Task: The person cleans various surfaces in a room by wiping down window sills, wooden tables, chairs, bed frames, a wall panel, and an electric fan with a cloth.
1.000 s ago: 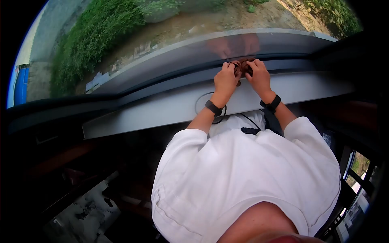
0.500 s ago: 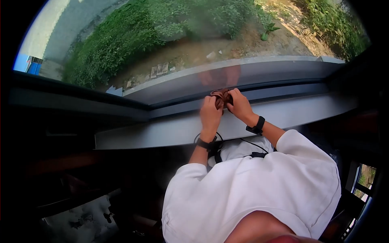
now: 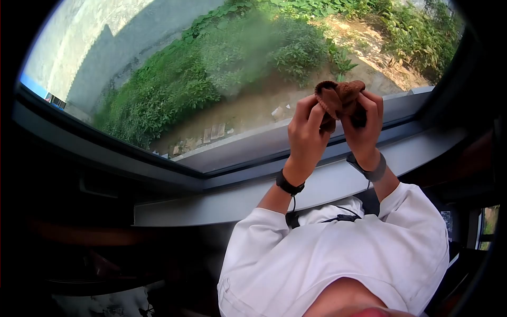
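Observation:
A brown cloth (image 3: 346, 92), bunched and folded, is held up between both hands in front of the window pane (image 3: 248, 100). My left hand (image 3: 308, 129) grips its left side, fingers closed around the fabric. On the other side my right hand (image 3: 365, 124) pinches the cloth, with the thumb toward the middle. Both hands are raised over the pale window sill (image 3: 227, 203). Dark bands circle both wrists.
A dark window frame (image 3: 153, 164) runs along the left and bottom of the glass. Beyond the pane are green bushes (image 3: 174, 100), bare soil and a grey wall (image 3: 127, 42). Below left, a mottled light surface (image 3: 105, 304) shows in the shadows.
Both hands have lifted the brown cloth up and to the right, away from the bottom of the window by the sill. The cloth now looks larger, and the view has shifted.

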`<state>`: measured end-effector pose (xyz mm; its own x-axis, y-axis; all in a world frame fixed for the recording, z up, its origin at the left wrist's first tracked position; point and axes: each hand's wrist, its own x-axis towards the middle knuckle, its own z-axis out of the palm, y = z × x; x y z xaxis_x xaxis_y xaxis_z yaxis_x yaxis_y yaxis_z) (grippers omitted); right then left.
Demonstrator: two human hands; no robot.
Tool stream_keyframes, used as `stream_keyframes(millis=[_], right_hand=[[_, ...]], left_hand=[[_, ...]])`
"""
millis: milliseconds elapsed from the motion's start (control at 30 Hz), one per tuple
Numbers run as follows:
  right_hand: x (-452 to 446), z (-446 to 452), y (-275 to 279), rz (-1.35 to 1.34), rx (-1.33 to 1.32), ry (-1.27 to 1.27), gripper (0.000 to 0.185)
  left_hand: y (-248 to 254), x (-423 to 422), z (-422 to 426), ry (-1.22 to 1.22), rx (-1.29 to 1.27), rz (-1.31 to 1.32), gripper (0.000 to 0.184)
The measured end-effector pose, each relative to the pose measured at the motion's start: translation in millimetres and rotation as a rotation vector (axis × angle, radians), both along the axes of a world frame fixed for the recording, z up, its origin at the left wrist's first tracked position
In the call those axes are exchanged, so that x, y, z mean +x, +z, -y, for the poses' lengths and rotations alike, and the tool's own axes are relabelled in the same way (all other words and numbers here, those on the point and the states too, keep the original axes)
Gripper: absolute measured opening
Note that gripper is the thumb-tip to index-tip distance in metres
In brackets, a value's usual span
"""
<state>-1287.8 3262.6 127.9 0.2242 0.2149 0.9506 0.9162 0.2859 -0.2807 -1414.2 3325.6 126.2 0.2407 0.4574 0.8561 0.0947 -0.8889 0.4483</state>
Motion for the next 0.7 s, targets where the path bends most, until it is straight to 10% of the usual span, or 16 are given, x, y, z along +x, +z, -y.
stream_keyframes(millis=[367,700], right_hand=[[3.0,-15.9,-67.0,-0.060,-0.117,0.059,0.039],[-51.5,-50.0,-32.0,-0.070,-0.115,0.379,0.052]], left_hand=[[-74.6,-5.9,-11.1,0.052,-0.113,-0.114,0.037],[-33.7,-60.2,-14.1,0.428,-0.073,0.008,0.032]])
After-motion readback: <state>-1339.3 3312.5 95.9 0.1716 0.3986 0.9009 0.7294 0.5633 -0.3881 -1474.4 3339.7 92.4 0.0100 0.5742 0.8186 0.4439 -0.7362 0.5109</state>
